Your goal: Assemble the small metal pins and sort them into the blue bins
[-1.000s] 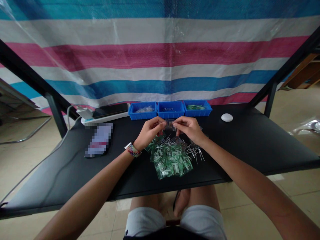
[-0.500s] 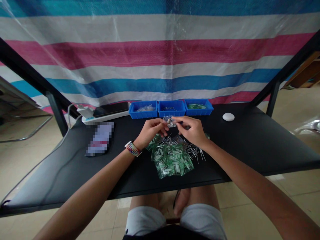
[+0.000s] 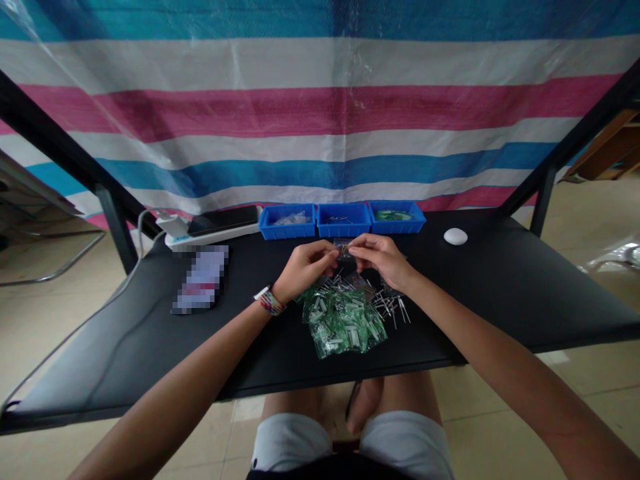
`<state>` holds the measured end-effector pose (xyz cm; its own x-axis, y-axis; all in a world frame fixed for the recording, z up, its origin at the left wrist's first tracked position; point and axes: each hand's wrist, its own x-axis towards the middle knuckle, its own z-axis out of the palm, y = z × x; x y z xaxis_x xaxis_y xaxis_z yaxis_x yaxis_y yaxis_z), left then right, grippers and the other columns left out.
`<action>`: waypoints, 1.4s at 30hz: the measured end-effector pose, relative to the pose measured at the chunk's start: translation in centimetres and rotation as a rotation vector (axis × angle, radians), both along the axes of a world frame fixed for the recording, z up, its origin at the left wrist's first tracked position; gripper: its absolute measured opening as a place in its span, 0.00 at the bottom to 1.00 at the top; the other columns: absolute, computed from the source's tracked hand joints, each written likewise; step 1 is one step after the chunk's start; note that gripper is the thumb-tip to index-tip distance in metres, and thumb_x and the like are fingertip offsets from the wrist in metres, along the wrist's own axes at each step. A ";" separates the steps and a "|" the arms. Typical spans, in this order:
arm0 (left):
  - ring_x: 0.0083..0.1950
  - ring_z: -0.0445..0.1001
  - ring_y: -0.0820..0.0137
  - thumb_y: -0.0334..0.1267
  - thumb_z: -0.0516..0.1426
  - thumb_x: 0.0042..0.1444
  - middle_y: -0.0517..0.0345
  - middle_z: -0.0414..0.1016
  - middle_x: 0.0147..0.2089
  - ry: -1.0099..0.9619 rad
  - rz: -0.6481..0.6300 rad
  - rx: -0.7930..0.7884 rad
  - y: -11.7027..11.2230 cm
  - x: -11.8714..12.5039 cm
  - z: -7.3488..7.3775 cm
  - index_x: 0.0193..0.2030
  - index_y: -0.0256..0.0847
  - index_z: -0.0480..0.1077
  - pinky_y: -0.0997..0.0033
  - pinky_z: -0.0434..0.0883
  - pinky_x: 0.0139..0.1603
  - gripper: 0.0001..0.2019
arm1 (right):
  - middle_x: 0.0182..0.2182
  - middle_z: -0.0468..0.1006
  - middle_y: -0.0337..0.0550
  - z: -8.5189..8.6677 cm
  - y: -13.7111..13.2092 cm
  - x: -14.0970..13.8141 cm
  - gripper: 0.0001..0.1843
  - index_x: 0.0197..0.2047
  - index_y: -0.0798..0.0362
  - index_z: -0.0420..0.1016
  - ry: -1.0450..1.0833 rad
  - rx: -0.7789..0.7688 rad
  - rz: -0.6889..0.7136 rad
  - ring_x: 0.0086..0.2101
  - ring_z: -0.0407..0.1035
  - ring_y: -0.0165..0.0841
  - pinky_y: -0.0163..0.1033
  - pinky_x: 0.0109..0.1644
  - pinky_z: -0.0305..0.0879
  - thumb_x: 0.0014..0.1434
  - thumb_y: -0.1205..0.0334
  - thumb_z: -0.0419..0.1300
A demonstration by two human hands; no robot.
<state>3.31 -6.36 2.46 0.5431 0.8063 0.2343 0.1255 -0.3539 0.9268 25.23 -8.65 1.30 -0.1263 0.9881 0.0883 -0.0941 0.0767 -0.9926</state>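
Observation:
My left hand (image 3: 303,268) and my right hand (image 3: 383,259) meet above the black table (image 3: 500,287), fingertips pinched together on a small clear plastic bag (image 3: 343,249) with tiny metal parts inside. Just below the hands lies a heap of small green packets (image 3: 343,323). Loose metal pins (image 3: 393,307) are scattered at the heap's right side. A beaded band sits on my left wrist.
Three blue trays (image 3: 345,220) stand in a row behind the hands. A white power strip with a dark phone (image 3: 220,220) on it lies at the back left, a blurred flat object (image 3: 200,287) in front of it. A white round object (image 3: 455,236) sits at the right.
Both hands have stayed together on the small bag, shifting slightly down and nearer after lifting it a little half a second ago.

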 end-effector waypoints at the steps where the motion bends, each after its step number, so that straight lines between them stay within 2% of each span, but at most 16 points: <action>1: 0.27 0.75 0.72 0.55 0.61 0.66 0.59 0.77 0.30 0.006 0.003 0.001 -0.1 -0.1 0.0 0.43 0.38 0.76 0.75 0.71 0.29 0.19 | 0.26 0.76 0.36 0.0 0.0 0.0 0.15 0.38 0.51 0.82 -0.015 0.048 -0.036 0.24 0.70 0.28 0.37 0.30 0.72 0.53 0.51 0.75; 3: 0.25 0.73 0.73 0.55 0.60 0.66 0.60 0.76 0.28 0.022 0.025 0.006 -0.1 -0.1 -0.1 0.43 0.38 0.76 0.76 0.68 0.27 0.19 | 0.25 0.76 0.36 0.0 -0.1 0.0 0.14 0.39 0.50 0.83 -0.029 0.139 -0.101 0.24 0.70 0.29 0.39 0.31 0.73 0.55 0.50 0.74; 5: 0.24 0.71 0.73 0.57 0.58 0.67 0.59 0.74 0.24 0.033 0.044 -0.007 -0.1 -0.2 -0.1 0.35 0.37 0.76 0.76 0.67 0.26 0.23 | 0.25 0.75 0.36 0.2 -0.3 0.0 0.14 0.39 0.50 0.83 -0.030 0.202 -0.140 0.23 0.70 0.30 0.41 0.31 0.75 0.58 0.49 0.73; 7: 0.22 0.70 0.73 0.60 0.54 0.69 0.56 0.72 0.21 0.006 0.018 -0.075 -0.1 -0.1 -0.1 0.28 0.37 0.76 0.74 0.67 0.26 0.29 | 0.30 0.76 0.39 0.4 -0.7 0.0 0.13 0.40 0.49 0.84 -0.060 0.269 -0.166 0.25 0.70 0.30 0.43 0.33 0.76 0.60 0.49 0.72; 10: 0.23 0.72 0.71 0.64 0.51 0.69 0.52 0.76 0.23 -0.105 -0.074 -0.243 0.0 0.1 0.0 0.31 0.35 0.78 0.72 0.70 0.27 0.33 | 0.41 0.76 0.44 0.7 -1.4 0.0 0.09 0.41 0.44 0.86 -0.220 0.430 -0.198 0.31 0.73 0.34 0.47 0.37 0.77 0.63 0.49 0.71; 12: 0.25 0.75 0.71 0.63 0.54 0.67 0.50 0.80 0.28 -0.166 -0.095 -0.302 0.0 0.2 0.0 0.34 0.35 0.79 0.71 0.72 0.29 0.30 | 0.42 0.75 0.45 0.8 -1.7 0.0 0.06 0.43 0.40 0.87 -0.347 0.542 -0.186 0.37 0.73 0.39 0.50 0.42 0.77 0.65 0.51 0.69; 15: 0.27 0.77 0.72 0.54 0.61 0.64 0.50 0.82 0.33 -0.165 -0.074 -0.275 0.1 0.3 0.0 0.34 0.35 0.78 0.73 0.74 0.31 0.21 | 0.43 0.75 0.46 0.7 -1.9 -0.1 0.06 0.44 0.39 0.87 -0.438 0.646 -0.162 0.40 0.72 0.41 0.53 0.48 0.76 0.66 0.55 0.68; 17: 0.27 0.77 0.72 0.50 0.63 0.63 0.51 0.82 0.33 -0.158 -0.052 -0.244 0.2 0.2 -0.2 0.34 0.35 0.77 0.73 0.74 0.31 0.17 | 0.46 0.74 0.47 0.5 -1.8 -0.2 0.07 0.46 0.41 0.86 -0.440 0.621 -0.195 0.38 0.71 0.39 0.52 0.46 0.77 0.65 0.56 0.67; 20: 0.27 0.77 0.72 0.50 0.63 0.62 0.53 0.82 0.33 -0.171 -0.005 -0.212 0.4 0.3 -0.4 0.38 0.36 0.76 0.73 0.74 0.29 0.16 | 0.50 0.74 0.47 0.4 -1.4 -0.2 0.14 0.52 0.44 0.82 -0.335 0.465 -0.249 0.34 0.71 0.34 0.45 0.39 0.77 0.64 0.54 0.67; 22: 0.27 0.77 0.72 0.51 0.63 0.63 0.53 0.82 0.32 -0.157 0.018 -0.186 0.5 0.3 -0.5 0.40 0.36 0.76 0.73 0.74 0.29 0.17 | 0.46 0.75 0.45 0.4 -0.9 -0.1 0.18 0.55 0.46 0.78 -0.191 0.310 -0.202 0.31 0.71 0.32 0.41 0.33 0.76 0.63 0.52 0.67; 25: 0.27 0.77 0.72 0.52 0.62 0.63 0.53 0.82 0.32 -0.124 0.028 -0.141 0.4 0.5 -0.6 0.40 0.36 0.76 0.74 0.74 0.28 0.18 | 0.38 0.76 0.40 0.4 -0.4 0.0 0.22 0.54 0.48 0.75 -0.014 0.087 -0.060 0.27 0.72 0.30 0.38 0.28 0.74 0.60 0.47 0.69; 29: 0.27 0.76 0.73 0.53 0.61 0.65 0.54 0.81 0.33 -0.075 0.004 -0.093 0.2 0.5 -0.6 0.39 0.37 0.76 0.75 0.73 0.29 0.18 | 0.33 0.76 0.37 0.1 -0.2 -0.3 0.21 0.46 0.51 0.78 0.014 0.035 0.020 0.25 0.71 0.28 0.37 0.27 0.73 0.55 0.49 0.74; 33: 0.28 0.76 0.72 0.54 0.60 0.66 0.55 0.80 0.31 -0.043 -0.014 -0.102 0.1 0.3 -0.6 0.38 0.37 0.76 0.75 0.73 0.29 0.19 | 0.28 0.76 0.37 -0.3 -0.2 -0.5 0.16 0.38 0.53 0.80 -0.061 0.164 -0.028 0.23 0.69 0.28 0.37 0.27 0.70 0.57 0.50 0.73; 36: 0.25 0.74 0.73 0.57 0.57 0.67 0.56 0.77 0.27 -0.051 0.040 -0.138 0.1 0.2 -0.6 0.34 0.36 0.76 0.75 0.69 0.26 0.24 | 0.29 0.77 0.38 -0.3 -0.4 -0.4 0.12 0.40 0.52 0.81 -0.156 0.312 -0.127 0.24 0.69 0.29 0.37 0.28 0.68 0.62 0.52 0.71; 39: 0.22 0.72 0.73 0.61 0.53 0.69 0.54 0.74 0.22 -0.089 0.051 -0.233 0.2 0.1 -0.5 0.29 0.35 0.76 0.75 0.68 0.26 0.30 | 0.35 0.78 0.42 0.1 -0.9 -0.2 0.05 0.41 0.49 0.83 -0.339 0.575 -0.239 0.30 0.72 0.32 0.39 0.32 0.71 0.67 0.57 0.67; 42: 0.25 0.75 0.71 0.61 0.56 0.66 0.53 0.77 0.26 -0.175 -0.026 -0.368 0.2 0.2 -0.2 0.32 0.34 0.77 0.73 0.71 0.27 0.29 | 0.40 0.79 0.44 0.4 -1.4 -0.1 0.07 0.44 0.45 0.84 -0.526 0.826 -0.231 0.36 0.75 0.35 0.43 0.39 0.74 0.69 0.64 0.64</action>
<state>3.55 -6.18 2.29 0.5417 0.8403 0.0234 -0.0496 0.0042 0.9988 25.17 -10.09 1.67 -0.1591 0.6474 0.7453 0.4454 0.7208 -0.5311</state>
